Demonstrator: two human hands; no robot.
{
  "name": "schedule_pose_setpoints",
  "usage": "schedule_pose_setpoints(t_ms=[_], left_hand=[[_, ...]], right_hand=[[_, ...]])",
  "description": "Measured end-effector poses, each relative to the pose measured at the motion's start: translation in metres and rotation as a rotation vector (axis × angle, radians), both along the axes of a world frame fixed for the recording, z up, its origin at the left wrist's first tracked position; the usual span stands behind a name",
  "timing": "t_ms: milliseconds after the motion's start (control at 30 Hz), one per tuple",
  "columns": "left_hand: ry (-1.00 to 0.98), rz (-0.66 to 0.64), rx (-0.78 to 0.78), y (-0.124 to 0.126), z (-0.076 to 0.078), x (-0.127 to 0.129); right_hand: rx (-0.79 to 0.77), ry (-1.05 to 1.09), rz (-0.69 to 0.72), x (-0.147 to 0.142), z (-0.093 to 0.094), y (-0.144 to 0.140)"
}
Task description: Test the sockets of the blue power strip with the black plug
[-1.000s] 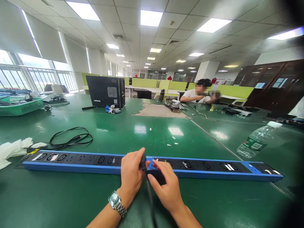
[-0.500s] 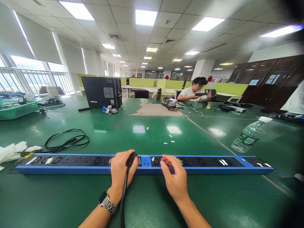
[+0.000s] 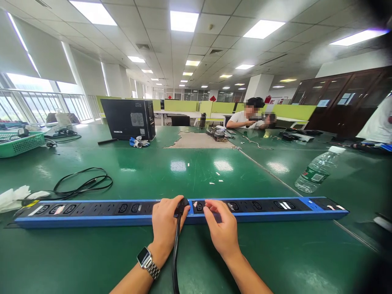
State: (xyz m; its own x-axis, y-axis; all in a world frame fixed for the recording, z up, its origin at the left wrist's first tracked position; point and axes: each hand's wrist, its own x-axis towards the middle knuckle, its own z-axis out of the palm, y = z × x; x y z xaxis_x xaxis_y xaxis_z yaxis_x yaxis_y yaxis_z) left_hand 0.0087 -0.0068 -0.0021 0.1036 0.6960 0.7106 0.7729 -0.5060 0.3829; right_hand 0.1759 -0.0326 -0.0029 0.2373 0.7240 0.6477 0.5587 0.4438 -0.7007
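Shifting rightward, gripping the black plug [image 3: 181,206] in the left hand [image 3: 167,218], so now part-hiding the blue panel [image 3: 191,206] on the power strip [image 3: 197,219] toward the tabletop [image 3: 202,255]'s front edge; curling the apparently empty right hand [image 3: 223,225] alongside.

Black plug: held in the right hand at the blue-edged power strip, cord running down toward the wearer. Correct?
Wrong hand. The head view shows the black plug in the left hand, not the right hand. The rest holds: it is at the blue-edged power strip, with the cord running down toward the wearer.
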Motion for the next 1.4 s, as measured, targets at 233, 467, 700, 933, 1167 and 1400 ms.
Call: schedule_pose_setpoints(t_ms=[233, 467, 700, 933, 1167, 1400], left_hand=[[0.089, -0.017, -0.082, 0.0015, 0.0041, 0.0062], [0.186, -0.036, -0.044, 0.0024, 0.0035, 0.0082], [0.165, -0.059, -0.044, -0.0019, -0.0006, 0.0048], [0.147, -0.127, -0.023, -0.0038, -0.0027, 0.0008], [0.088, -0.227, 0.111, -0.0018, -0.0046, 0.0001], [0.073, -0.212, 0.196, 0.0, 0.0013, 0.0044]], right_hand=[[0.029, 0.002, 0.011, -0.0035, 0.0029, -0.0016], [0.024, -0.018, -0.002, -0.0036, 0.0006, -0.0011], [0.006, -0.053, -0.031, -0.0013, -0.0013, 0.0005], [-0.002, -0.075, -0.019, 0.0014, -0.003, 0.0009], [-0.009, -0.083, -0.009, 0.0008, -0.0029, -0.0005], [-0.016, -0.087, 0.006, -0.0022, -0.0039, -0.0027]])
